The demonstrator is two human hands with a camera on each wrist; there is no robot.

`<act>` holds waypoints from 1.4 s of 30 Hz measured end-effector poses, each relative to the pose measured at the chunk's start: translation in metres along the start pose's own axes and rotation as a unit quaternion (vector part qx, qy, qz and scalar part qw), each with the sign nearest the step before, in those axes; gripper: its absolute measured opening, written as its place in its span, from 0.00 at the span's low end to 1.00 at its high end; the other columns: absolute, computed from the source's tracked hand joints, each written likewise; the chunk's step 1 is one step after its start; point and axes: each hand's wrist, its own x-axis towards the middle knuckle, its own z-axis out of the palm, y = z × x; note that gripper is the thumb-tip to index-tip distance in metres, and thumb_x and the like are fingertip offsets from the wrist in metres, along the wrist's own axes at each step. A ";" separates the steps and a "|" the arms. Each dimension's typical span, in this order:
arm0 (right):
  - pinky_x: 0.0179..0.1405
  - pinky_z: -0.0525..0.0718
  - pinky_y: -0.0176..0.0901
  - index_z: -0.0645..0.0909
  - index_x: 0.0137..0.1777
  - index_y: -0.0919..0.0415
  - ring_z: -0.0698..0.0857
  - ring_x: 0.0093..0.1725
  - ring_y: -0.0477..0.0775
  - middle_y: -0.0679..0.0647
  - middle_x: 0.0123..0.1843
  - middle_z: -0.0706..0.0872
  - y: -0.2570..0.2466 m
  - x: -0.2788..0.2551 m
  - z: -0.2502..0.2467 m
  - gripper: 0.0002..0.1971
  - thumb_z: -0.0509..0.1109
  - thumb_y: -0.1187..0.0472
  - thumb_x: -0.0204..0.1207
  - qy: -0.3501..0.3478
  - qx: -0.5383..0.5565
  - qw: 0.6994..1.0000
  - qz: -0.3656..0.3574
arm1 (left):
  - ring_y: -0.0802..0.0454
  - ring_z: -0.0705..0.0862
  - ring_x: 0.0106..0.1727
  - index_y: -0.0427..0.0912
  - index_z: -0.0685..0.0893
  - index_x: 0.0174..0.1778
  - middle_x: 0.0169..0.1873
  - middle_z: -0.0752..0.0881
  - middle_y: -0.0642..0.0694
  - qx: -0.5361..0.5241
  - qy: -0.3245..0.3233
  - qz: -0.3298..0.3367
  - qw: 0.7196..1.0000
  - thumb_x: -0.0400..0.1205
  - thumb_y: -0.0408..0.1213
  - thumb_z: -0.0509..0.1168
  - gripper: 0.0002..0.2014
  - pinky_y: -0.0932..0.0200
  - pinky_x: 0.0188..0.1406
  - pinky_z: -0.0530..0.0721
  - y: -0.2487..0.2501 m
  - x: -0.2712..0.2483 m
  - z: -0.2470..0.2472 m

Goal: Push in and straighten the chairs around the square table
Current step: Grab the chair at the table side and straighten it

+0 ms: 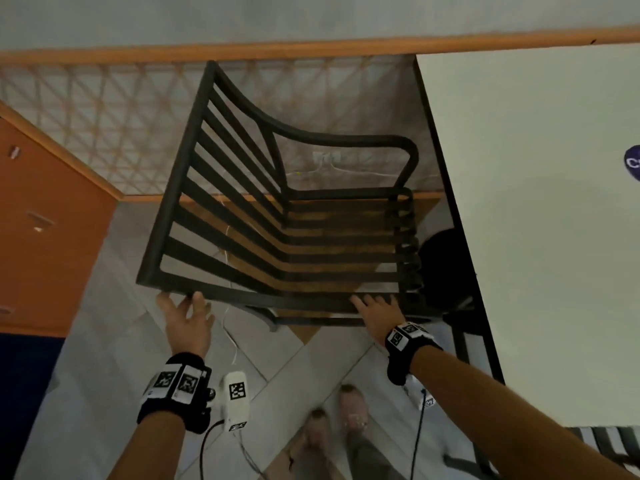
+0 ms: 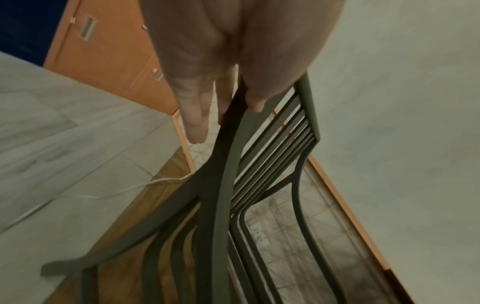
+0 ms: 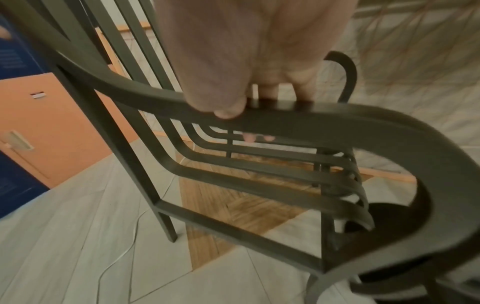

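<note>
From the head view, a dark metal chair with slatted back and seat (image 1: pixel 277 216) stands on the floor beside the left edge of the white square table (image 1: pixel 540 237), its seat front near that edge but not tucked under. The left hand (image 1: pixel 188 323) holds the near corner of the chair back, and the right hand (image 1: pixel 375 311) is on the near armrest. A thin white cable (image 1: pixel 230 327) lies on the grey tiled floor (image 1: pixel 104 358) under the chair. From the left wrist view, the left fingers (image 2: pixel 194 123) lie long and mostly straight along the back's edge, with the thumb on the other side, so it is a loose pinch. From the right wrist view, the right hand's fingers (image 3: pixel 228 111) are curled over the armrest, gripping it. What could go wrong: I think a chair leg could catch the cable and drag it. The loose left hold could also slip, and then the chair might twist and bump the table edge.
</note>
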 end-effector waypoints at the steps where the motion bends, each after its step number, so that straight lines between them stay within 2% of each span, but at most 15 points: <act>1: 0.77 0.55 0.76 0.52 0.80 0.51 0.69 0.74 0.67 0.60 0.76 0.69 0.001 -0.002 0.005 0.29 0.52 0.64 0.80 0.005 -0.002 1.000 0.001 | 0.34 0.82 0.63 0.52 0.59 0.76 0.70 0.75 0.35 -0.010 0.008 -0.004 1.000 0.87 0.34 0.57 0.23 0.38 0.65 0.80 -0.001 0.003 0.005; 4: 0.74 0.59 0.76 0.53 0.79 0.49 0.68 0.74 0.68 0.61 0.77 0.68 0.005 0.001 0.004 0.29 0.52 0.65 0.80 0.011 -0.003 1.000 0.007 | 0.33 0.82 0.63 0.53 0.59 0.77 0.68 0.75 0.33 -0.028 0.036 -0.002 0.999 0.86 0.29 0.55 0.24 0.37 0.64 0.81 0.001 0.010 0.020; 6: 0.72 0.61 0.76 0.54 0.79 0.49 0.68 0.73 0.68 0.61 0.75 0.68 0.010 0.004 -0.002 0.30 0.53 0.67 0.78 0.011 0.006 1.000 0.019 | 0.36 0.82 0.62 0.58 0.59 0.77 0.66 0.74 0.37 -0.032 0.022 -0.010 0.999 0.86 0.28 0.55 0.27 0.38 0.63 0.82 0.004 0.012 0.028; 9: 0.70 0.64 0.74 0.55 0.78 0.47 0.70 0.71 0.66 0.60 0.74 0.70 0.019 0.008 -0.012 0.31 0.55 0.69 0.76 0.028 -0.003 0.999 0.033 | 0.36 0.84 0.58 0.60 0.56 0.78 0.70 0.73 0.32 -0.037 -0.006 -0.013 0.999 0.86 0.28 0.55 0.30 0.36 0.63 0.82 0.012 0.011 0.038; 12: 0.72 0.63 0.75 0.56 0.77 0.46 0.70 0.71 0.66 0.59 0.74 0.71 0.028 0.018 -0.018 0.31 0.57 0.68 0.76 0.038 0.017 0.998 0.046 | 0.36 0.86 0.54 0.59 0.56 0.78 0.71 0.73 0.30 -0.026 -0.016 -0.002 1.000 0.86 0.28 0.56 0.29 0.38 0.61 0.84 0.020 0.017 0.049; 16: 0.74 0.59 0.76 0.59 0.76 0.46 0.69 0.72 0.66 0.59 0.73 0.73 0.039 0.021 -0.025 0.30 0.56 0.70 0.76 0.034 0.048 0.996 0.059 | 0.35 0.87 0.55 0.60 0.56 0.79 0.70 0.73 0.29 -0.018 -0.031 0.000 0.999 0.86 0.29 0.57 0.30 0.37 0.61 0.84 0.019 0.016 0.057; 20: 0.73 0.59 0.77 0.60 0.75 0.44 0.70 0.71 0.66 0.60 0.71 0.75 0.043 0.009 -0.015 0.30 0.56 0.70 0.76 0.039 0.069 0.995 0.061 | 0.36 0.86 0.55 0.59 0.57 0.79 0.68 0.73 0.32 -0.023 -0.036 -0.008 0.999 0.86 0.28 0.57 0.31 0.39 0.61 0.84 0.013 0.003 0.052; 25: 0.72 0.62 0.72 0.58 0.76 0.41 0.72 0.70 0.64 0.58 0.71 0.75 0.054 -0.010 0.008 0.32 0.59 0.68 0.77 0.059 0.049 0.995 0.069 | 0.38 0.85 0.55 0.55 0.57 0.79 0.63 0.74 0.37 -0.041 -0.034 -0.014 0.998 0.86 0.27 0.57 0.30 0.41 0.60 0.83 0.006 -0.026 0.053; 30: 0.76 0.57 0.73 0.59 0.77 0.42 0.71 0.72 0.65 0.59 0.73 0.73 0.071 -0.005 -0.007 0.29 0.54 0.68 0.79 0.046 0.058 0.994 0.082 | 0.36 0.85 0.55 0.56 0.54 0.79 0.63 0.74 0.35 -0.036 -0.059 -0.008 0.998 0.86 0.28 0.56 0.30 0.41 0.61 0.83 0.010 -0.028 0.072; 34: 0.78 0.52 0.74 0.61 0.76 0.42 0.69 0.73 0.65 0.59 0.74 0.73 0.077 -0.009 0.000 0.30 0.54 0.69 0.78 0.060 0.058 0.990 0.110 | 0.36 0.86 0.56 0.57 0.57 0.77 0.60 0.75 0.39 -0.024 -0.067 0.000 0.997 0.86 0.30 0.57 0.28 0.43 0.58 0.85 0.006 -0.038 0.074; 42: 0.79 0.50 0.73 0.62 0.77 0.44 0.68 0.74 0.65 0.60 0.74 0.73 0.076 -0.015 0.005 0.32 0.54 0.72 0.76 0.079 0.060 0.988 0.116 | 0.34 0.86 0.58 0.56 0.57 0.76 0.56 0.76 0.40 -0.007 -0.075 -0.004 0.997 0.86 0.30 0.57 0.26 0.35 0.61 0.84 0.007 -0.044 0.075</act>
